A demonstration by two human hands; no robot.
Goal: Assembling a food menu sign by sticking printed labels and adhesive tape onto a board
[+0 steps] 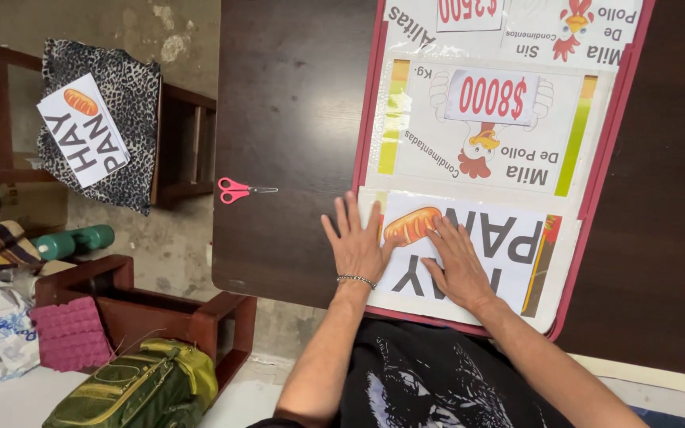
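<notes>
Both hands lie flat and open on a printed sheet at the lower centre of the frame, fingers spread, palms down, gripping nothing. The left hand (356,244), with a beaded bracelet (356,279) at the wrist, straddles the sheet's left edge: its outer fingers rest on the dark wooden table (295,103), its inner ones on the paper. The right hand (458,265) presses the middle of the same sheet, its fingertips just beside the picture of a bread loaf.

That sheet, a white paper sign with a bread picture (509,246) and large grey letters, lies nearest the person on a big red-edged board (632,103) that runs from the lower centre up to the top right of the frame. Above it on the board sits a poster with a cartoon chicken (489,131) and a price tag, and above that, cut by the top edge, another chicken poster (517,28). All appear covered in clear film.

Pink-handled scissors (239,190) lie closed on the table, left of the board and well apart from the hands.

At upper left, a second bread sign (82,131) rests on a leopard-print cloth (132,119) draped over a wooden chair. At lower left an olive-green bag (140,388) sits beside a dark wooden frame, near a pink textured pad (69,333).
</notes>
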